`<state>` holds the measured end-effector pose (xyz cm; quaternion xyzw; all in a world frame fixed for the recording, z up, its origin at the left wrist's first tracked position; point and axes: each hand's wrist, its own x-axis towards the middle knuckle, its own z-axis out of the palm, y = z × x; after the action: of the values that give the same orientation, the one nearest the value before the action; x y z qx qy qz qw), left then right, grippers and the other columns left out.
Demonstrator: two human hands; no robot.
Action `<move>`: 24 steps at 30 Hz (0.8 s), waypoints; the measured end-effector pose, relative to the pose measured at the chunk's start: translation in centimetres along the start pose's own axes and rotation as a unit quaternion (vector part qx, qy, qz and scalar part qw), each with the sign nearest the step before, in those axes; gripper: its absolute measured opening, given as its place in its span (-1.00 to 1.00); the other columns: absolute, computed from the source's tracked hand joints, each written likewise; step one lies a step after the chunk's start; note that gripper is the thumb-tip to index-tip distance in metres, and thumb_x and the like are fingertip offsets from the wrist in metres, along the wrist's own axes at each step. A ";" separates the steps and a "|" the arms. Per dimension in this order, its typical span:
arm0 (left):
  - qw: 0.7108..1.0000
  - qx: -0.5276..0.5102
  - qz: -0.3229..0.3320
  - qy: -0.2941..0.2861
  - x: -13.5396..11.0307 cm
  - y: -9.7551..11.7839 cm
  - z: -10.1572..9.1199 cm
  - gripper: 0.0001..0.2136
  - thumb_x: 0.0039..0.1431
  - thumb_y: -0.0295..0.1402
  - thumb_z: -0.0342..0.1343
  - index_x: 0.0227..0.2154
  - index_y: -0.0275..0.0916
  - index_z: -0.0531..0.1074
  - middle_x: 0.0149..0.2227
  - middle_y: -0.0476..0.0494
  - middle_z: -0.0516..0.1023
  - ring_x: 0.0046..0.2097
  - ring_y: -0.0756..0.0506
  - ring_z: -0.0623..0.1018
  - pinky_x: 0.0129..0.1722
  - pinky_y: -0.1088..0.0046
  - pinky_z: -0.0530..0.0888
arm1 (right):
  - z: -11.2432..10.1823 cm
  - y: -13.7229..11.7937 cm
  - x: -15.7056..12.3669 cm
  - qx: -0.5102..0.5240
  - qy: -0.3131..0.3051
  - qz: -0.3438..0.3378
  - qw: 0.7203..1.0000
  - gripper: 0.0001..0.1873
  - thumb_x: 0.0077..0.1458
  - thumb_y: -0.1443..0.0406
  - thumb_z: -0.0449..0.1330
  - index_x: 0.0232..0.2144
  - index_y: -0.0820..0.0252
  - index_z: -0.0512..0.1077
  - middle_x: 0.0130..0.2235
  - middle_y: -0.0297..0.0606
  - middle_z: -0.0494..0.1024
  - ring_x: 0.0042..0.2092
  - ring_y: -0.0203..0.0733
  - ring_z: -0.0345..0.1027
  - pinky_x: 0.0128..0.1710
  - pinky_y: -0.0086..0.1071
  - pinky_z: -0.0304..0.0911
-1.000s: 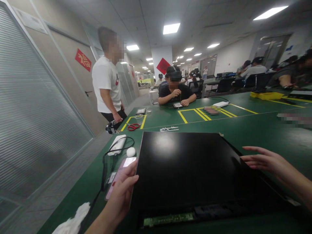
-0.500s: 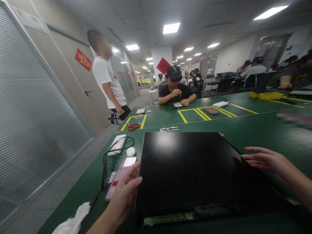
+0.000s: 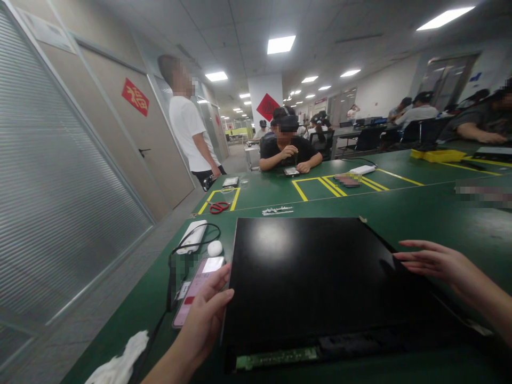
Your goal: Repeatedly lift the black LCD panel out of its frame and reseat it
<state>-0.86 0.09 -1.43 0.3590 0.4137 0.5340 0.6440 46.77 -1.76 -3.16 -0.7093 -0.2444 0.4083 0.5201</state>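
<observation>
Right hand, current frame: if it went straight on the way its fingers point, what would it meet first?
The right hand points left across the table, fingertips at the right edge of the black panel. It would meet that panel's glossy face first. Whether the fingers touch it or hover just above is unclear.

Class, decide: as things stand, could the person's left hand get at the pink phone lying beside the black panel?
Probably yes. The left hand rests at the left edge of the black panel, and the pink phone lies right beside that hand, with nothing between them.
</observation>
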 end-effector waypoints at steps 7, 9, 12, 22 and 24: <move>1.000 0.000 -0.003 -0.023 0.2 -0.2 -0.6 -0.54 -0.15 -0.37 0.48 -0.08 -0.14 0.65 0.06 -0.18 0.66 0.20 -0.38 0.51 0.15 0.18 0.47 | 0.0 -0.1 0.2 0.014 0.003 0.011 1.000 -0.59 -0.15 0.34 0.23 -0.15 0.12 0.45 -0.30 -0.10 0.70 -0.33 -0.10 0.59 -0.36 -0.40 0.49; 1.000 -0.002 0.001 -0.024 0.3 -0.3 -0.6 -0.52 -0.18 -0.37 0.49 -0.08 -0.15 0.65 0.05 -0.20 0.66 0.20 -0.40 0.51 0.15 0.17 0.47 | -0.1 0.0 0.3 0.017 0.006 0.010 1.000 -0.60 -0.15 0.34 0.23 -0.16 0.13 0.46 -0.31 -0.11 0.70 -0.35 -0.11 0.58 -0.37 -0.41 0.49; 1.000 -0.006 0.005 -0.022 0.4 -0.6 -0.7 -0.50 -0.20 -0.37 0.50 -0.08 -0.16 0.66 0.05 -0.21 0.66 0.18 -0.41 0.52 0.14 0.15 0.48 | -0.2 0.1 0.4 0.016 0.009 0.006 1.000 -0.60 -0.16 0.34 0.25 -0.16 0.13 0.47 -0.32 -0.12 0.70 -0.36 -0.13 0.57 -0.39 -0.43 0.48; 0.999 -0.004 -0.020 -0.034 0.3 -1.1 -0.7 -0.54 -0.09 -0.39 0.46 -0.05 -0.16 0.64 0.12 -0.23 0.61 0.19 -0.40 0.52 0.19 0.12 0.44 | -0.8 0.7 1.1 0.007 0.019 -0.006 1.000 -0.62 -0.18 0.32 0.26 -0.19 0.11 0.47 -0.31 -0.10 0.70 -0.34 -0.07 0.59 -0.38 -0.36 0.50; 0.999 -0.005 -0.021 -0.038 0.3 -1.1 -0.8 -0.56 -0.07 -0.40 0.44 -0.04 -0.16 0.63 0.14 -0.22 0.61 0.20 -0.39 0.51 0.20 0.13 0.43 | -0.7 0.5 0.9 0.004 0.018 -0.006 1.000 -0.61 -0.17 0.31 0.26 -0.18 0.11 0.47 -0.31 -0.11 0.70 -0.35 -0.06 0.59 -0.39 -0.36 0.50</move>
<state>-1.14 0.18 -2.80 0.3673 0.3937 0.5083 0.6721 47.83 -1.66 -3.86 -0.7129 -0.2374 0.3931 0.5300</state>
